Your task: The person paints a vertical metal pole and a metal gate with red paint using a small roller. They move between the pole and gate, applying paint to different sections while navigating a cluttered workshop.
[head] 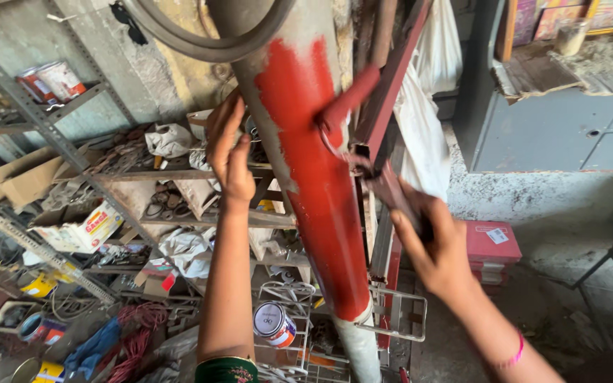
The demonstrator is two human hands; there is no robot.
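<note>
Item, nearest: my right hand (431, 245) is gripping a red-coated paint roller (349, 106), pressing it against the tall, half-red grey pipe (313, 177). Item, beyond: my left hand (228, 152) is lying open-fingered against the pipe's left edge. Item, behind: cluttered grey metal shelves (58, 135).

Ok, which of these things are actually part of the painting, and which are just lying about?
In use:
- grey pipe, partly painted red
- paint roller, red with paint
- right hand, gripping the roller's handle
- left hand, against the pipe's left side

Lying about:
- paint can
- metal shelves
- red boxes
- white bag
</note>
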